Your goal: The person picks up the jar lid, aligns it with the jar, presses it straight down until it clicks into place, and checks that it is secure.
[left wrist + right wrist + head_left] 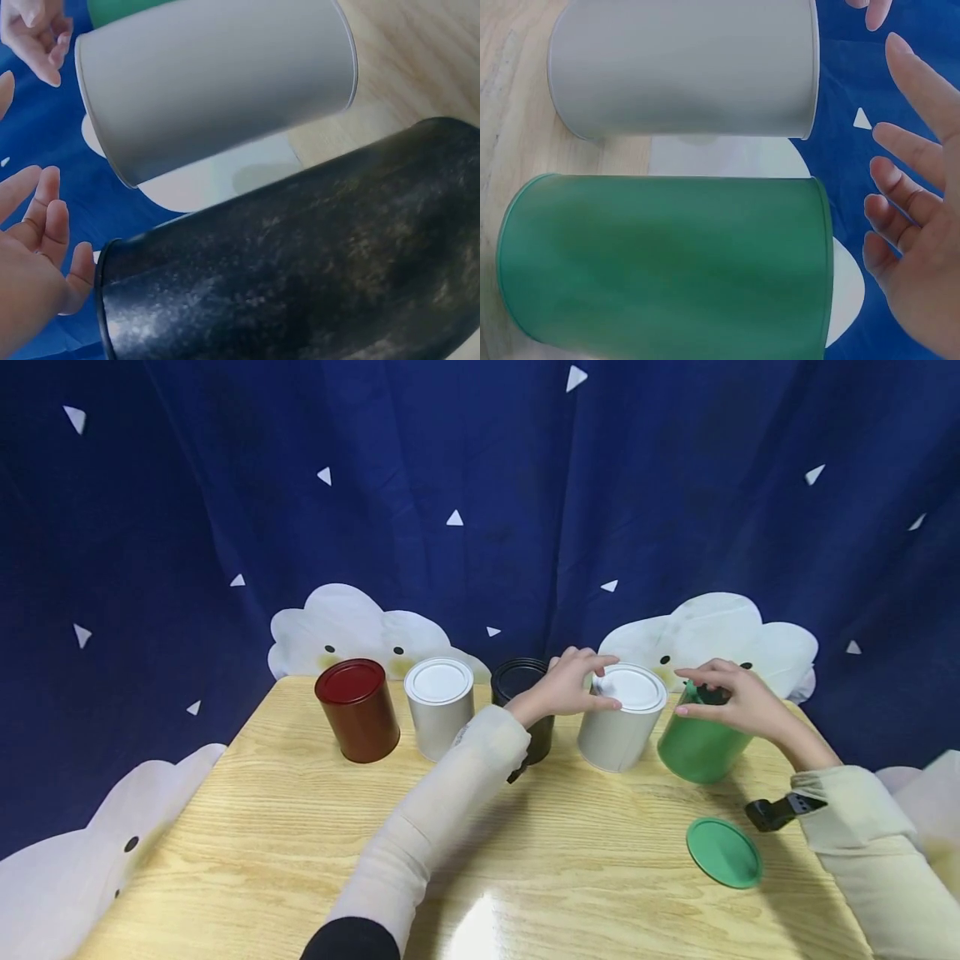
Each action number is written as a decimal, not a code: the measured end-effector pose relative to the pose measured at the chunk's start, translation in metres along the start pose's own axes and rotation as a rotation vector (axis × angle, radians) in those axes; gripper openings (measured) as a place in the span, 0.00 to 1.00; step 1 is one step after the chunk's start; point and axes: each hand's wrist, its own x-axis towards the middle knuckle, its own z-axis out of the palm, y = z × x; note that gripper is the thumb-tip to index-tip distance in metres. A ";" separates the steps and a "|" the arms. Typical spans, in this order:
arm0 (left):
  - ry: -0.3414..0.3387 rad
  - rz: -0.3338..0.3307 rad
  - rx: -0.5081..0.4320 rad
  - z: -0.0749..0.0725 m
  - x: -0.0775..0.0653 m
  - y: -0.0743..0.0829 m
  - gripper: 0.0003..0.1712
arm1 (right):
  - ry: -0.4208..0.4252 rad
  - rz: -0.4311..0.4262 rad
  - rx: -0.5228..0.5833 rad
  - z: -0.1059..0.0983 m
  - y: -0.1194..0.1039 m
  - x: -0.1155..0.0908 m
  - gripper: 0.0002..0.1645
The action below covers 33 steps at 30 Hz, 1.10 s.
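My left hand (564, 685) hovers between the black can (517, 677) and the right-hand white can (617, 739), thumb and fingers spread near the white lid and gripping nothing. In the left wrist view its relaxed fingers (52, 225) show beyond the can tops. Over the green can (701, 747), my right hand (738, 697) is spread with nothing in its grasp; the right wrist view shows its fingers (911, 150) apart from the can. The green can's top looks dark and uncovered, partly hidden by the hand. A round green lid (723, 852) lies on the table in front of it.
A dark red can (358, 714) and another white can (440, 714) stand at the left of the row, along the back of the wooden table (285, 827). Behind hangs a blue curtain (420, 485) with white shapes.
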 end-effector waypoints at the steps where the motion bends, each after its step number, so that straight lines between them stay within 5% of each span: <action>1: 0.007 0.006 -0.010 0.000 -0.002 0.000 0.38 | 0.005 -0.006 0.004 -0.001 -0.001 -0.002 0.31; 17: 0.147 0.230 -0.108 0.022 -0.025 0.025 0.37 | 0.107 0.017 0.053 -0.016 -0.013 -0.058 0.30; 33: 0.027 0.210 -0.062 0.045 -0.041 0.056 0.40 | 0.140 0.056 0.032 -0.022 -0.001 -0.104 0.28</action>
